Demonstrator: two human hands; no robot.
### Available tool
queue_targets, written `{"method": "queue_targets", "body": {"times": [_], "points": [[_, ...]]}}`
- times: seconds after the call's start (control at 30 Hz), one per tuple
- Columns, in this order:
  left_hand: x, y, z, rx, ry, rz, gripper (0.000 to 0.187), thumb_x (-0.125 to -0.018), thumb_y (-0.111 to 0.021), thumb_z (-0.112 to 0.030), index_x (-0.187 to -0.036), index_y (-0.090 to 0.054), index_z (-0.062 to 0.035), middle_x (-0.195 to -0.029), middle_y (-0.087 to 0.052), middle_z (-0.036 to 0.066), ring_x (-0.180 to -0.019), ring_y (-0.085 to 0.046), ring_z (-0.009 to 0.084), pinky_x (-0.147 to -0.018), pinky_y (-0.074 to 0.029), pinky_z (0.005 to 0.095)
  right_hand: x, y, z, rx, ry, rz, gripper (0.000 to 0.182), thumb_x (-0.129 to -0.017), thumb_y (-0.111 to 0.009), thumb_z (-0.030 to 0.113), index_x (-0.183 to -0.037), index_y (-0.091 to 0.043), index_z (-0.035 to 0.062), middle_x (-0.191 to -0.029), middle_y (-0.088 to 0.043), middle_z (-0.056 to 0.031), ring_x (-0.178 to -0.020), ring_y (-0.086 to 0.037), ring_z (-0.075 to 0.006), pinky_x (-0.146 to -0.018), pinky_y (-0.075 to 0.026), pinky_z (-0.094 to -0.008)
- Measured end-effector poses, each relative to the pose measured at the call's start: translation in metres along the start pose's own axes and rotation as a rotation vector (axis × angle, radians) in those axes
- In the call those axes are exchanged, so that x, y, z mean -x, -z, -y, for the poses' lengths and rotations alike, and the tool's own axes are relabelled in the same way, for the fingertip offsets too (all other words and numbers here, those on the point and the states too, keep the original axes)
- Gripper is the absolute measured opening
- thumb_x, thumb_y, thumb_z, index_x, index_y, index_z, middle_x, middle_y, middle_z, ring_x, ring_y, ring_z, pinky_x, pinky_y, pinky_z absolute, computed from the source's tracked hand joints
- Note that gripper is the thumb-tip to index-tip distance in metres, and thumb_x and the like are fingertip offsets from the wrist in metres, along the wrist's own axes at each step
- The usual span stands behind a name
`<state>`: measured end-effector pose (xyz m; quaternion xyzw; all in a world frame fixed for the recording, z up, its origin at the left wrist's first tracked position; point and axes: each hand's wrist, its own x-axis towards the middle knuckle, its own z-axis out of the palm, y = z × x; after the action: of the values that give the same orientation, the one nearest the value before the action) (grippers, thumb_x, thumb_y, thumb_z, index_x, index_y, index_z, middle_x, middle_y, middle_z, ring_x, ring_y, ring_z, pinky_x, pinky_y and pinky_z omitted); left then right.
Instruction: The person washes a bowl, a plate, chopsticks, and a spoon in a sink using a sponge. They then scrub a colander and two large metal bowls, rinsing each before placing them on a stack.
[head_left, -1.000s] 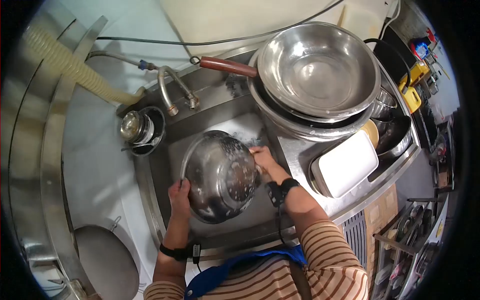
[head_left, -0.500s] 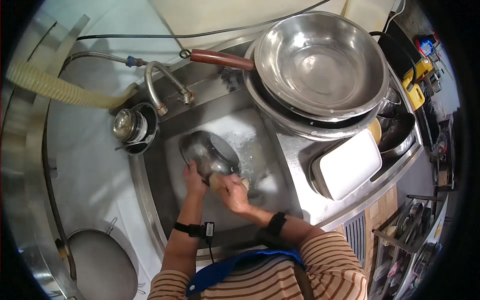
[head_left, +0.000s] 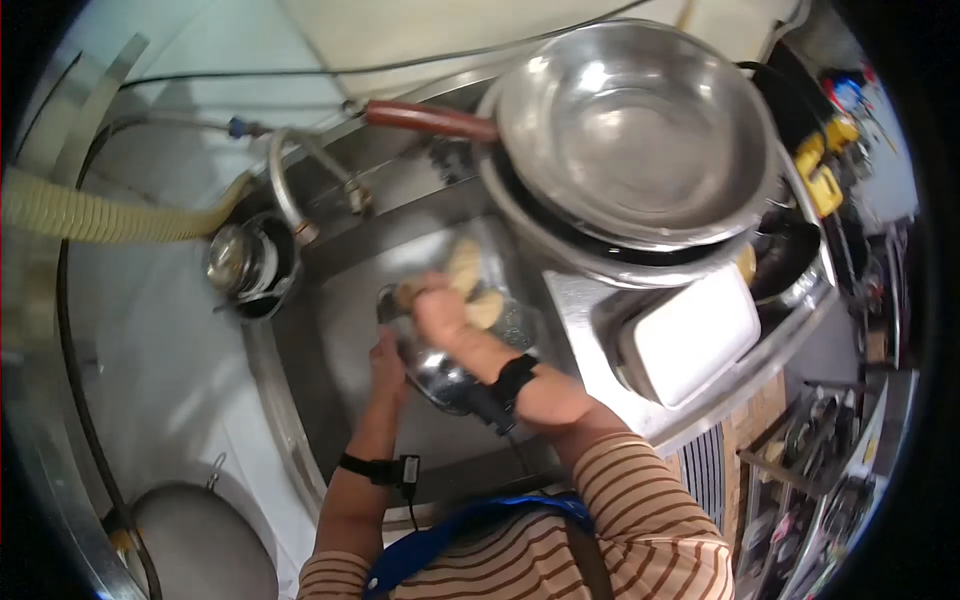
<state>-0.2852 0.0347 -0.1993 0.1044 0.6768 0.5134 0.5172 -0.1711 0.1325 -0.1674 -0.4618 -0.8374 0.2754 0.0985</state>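
Note:
A shiny round metal bowl point(head_left: 432, 372) is tilted inside the sink. My left hand point(head_left: 386, 362) grips its near left side, with the fingers partly hidden behind the rim. Across the bowl's upper part, my right hand point(head_left: 440, 315) is closed on a pale beige cloth-like scrubber point(head_left: 464, 268), whose loose ends stick out to the right of the fingers. Motion blurs that hand and the scrubber, so the exact material cannot be made out. The right forearm covers part of the bowl.
Soapy water lies in the sink point(head_left: 335, 420). A curved faucet point(head_left: 285, 185) stands at the back left, beside a small pot point(head_left: 285, 285) with metal items. Large stacked metal basins point(head_left: 640, 140), a wooden handle point(head_left: 430, 118) and a white container point(head_left: 690, 335) fill the right drainboard.
My right hand has moved up and left over the bowl with the scrubber. The bowl has turned and shifted lower in the sink. The view has shifted slightly.

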Motion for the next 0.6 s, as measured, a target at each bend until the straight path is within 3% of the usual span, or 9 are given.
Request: {"method": "queue_targets", "body": {"times": [0.03, 0.07, 0.1, 0.2, 0.3, 0.37, 0.47, 0.57, 0.6], "points": [[-0.020, 0.021, 0.012, -0.700, -0.422, 0.155, 0.051, -0.088, -0.050, -0.043, -0.110, -0.049, 0.0028, -0.106, -0.054, 0.012, -0.096, -0.052, 0.0233, -0.084, -0.042, 0.0369, 0.013, 0.004, 0.016, -0.083, 0.150, -0.211, 0.020, -0.072, -0.061, 0.021, -0.090, -0.066, 0.0148, -0.089, -0.065, -0.0088, -0.080, -0.063, -0.0265, -0.073, -0.050, -0.0367], [-0.042, 0.034, 0.027, -1.360, -0.900, 0.321, 0.045, -0.086, -0.055, -0.037, -0.114, -0.049, -0.0020, -0.110, -0.053, 0.012, -0.102, -0.051, 0.0260, -0.088, -0.040, 0.0404, -0.003, -0.059, 0.015, 0.153, 0.197, 0.031, 0.017, -0.074, -0.059, 0.023, -0.086, -0.066, 0.0126, -0.091, -0.064, -0.0091, -0.083, -0.062, -0.0241, -0.069, -0.050, -0.0371], [-0.016, 0.015, 0.005, -1.069, -1.129, 0.320, 0.044, -0.083, -0.057, -0.031, -0.118, -0.047, -0.0058, -0.116, -0.052, 0.010, -0.109, -0.049, 0.0277, -0.094, -0.037, 0.0432, 0.019, -0.045, 0.033, 0.193, 0.116, 0.000, 0.017, -0.074, -0.059, 0.022, -0.084, -0.066, 0.0112, -0.088, -0.063, -0.0093, -0.083, -0.061, -0.0239, -0.068, -0.049, -0.0365], [-0.007, 0.017, -0.008, 0.377, 0.310, 0.473, 0.033, -0.092, -0.044, -0.030, -0.114, -0.052, -0.0061, -0.106, -0.057, 0.012, -0.105, -0.054, 0.0245, -0.090, -0.043, 0.0392, 0.069, -0.036, 0.048, 0.118, 0.165, -0.235, 0.018, -0.067, -0.061, 0.018, -0.082, -0.064, 0.0099, -0.083, -0.059, -0.0094, -0.080, -0.057, -0.0260, -0.065, -0.047, -0.0343], [-0.029, 0.024, 0.017, 0.427, 0.218, 0.459, 0.038, -0.095, -0.038, -0.039, -0.104, -0.056, -0.0064, -0.100, -0.059, 0.012, -0.100, -0.056, 0.0232, -0.087, -0.045, 0.0405, 0.135, -0.027, 0.033, -0.114, 0.249, -0.261, 0.021, -0.065, -0.060, 0.012, -0.085, -0.064, 0.0121, -0.088, -0.053, -0.0107, -0.088, -0.054, -0.0297, -0.069, -0.048, -0.0389], [-0.041, 0.027, 0.017, 0.405, 0.184, 0.510, 0.040, -0.094, -0.039, -0.042, -0.104, -0.054, -0.0062, -0.105, -0.057, 0.013, -0.102, -0.055, 0.0244, -0.088, -0.044, 0.0416, 0.171, -0.030, 0.012, -0.043, 0.168, -0.187, 0.032, -0.063, -0.064, 0.012, -0.095, -0.063, 0.0166, -0.098, -0.050, -0.0075, -0.086, -0.056, -0.0266, -0.066, -0.050, -0.0376], [-0.042, 0.056, 0.029, 0.410, 0.135, 0.521, 0.044, -0.092, -0.040, -0.047, -0.103, -0.052, -0.0059, -0.112, -0.055, 0.014, -0.105, -0.053, 0.0263, -0.090, -0.042, 0.0434, 0.193, -0.041, -0.018, -0.083, -0.146, -0.060, 0.034, -0.066, -0.061, 0.017, -0.100, -0.065, 0.0202, -0.086, -0.062, -0.0108, -0.088, -0.060, -0.0277, -0.073, -0.049, -0.0394], [0.017, 0.012, 0.027, -0.147, -0.161, 0.360, 0.058, -0.087, -0.051, -0.047, -0.126, -0.037, -0.0071, -0.128, -0.044, 0.011, -0.114, -0.045, 0.0256, -0.094, -0.038, 0.0419, 0.190, -0.015, -0.012, -0.342, -0.344, -0.084, 0.034, -0.070, -0.060, 0.017, -0.104, -0.064, 0.0182, -0.089, -0.064, -0.0131, -0.089, -0.061, -0.0284, -0.076, -0.048, -0.0387], [-0.001, 0.009, 0.059, -0.330, -0.068, 0.651, 0.058, -0.087, -0.052, -0.042, -0.130, -0.034, -0.0068, -0.128, -0.044, 0.010, -0.117, -0.043, 0.0218, -0.095, -0.036, 0.0380, 0.189, -0.015, -0.015, -0.441, -0.356, -0.111, 0.034, -0.071, -0.059, 0.018, -0.105, -0.063, 0.0178, -0.090, -0.064, -0.0138, -0.089, -0.061, -0.0285, -0.076, -0.048, -0.0383]]}}
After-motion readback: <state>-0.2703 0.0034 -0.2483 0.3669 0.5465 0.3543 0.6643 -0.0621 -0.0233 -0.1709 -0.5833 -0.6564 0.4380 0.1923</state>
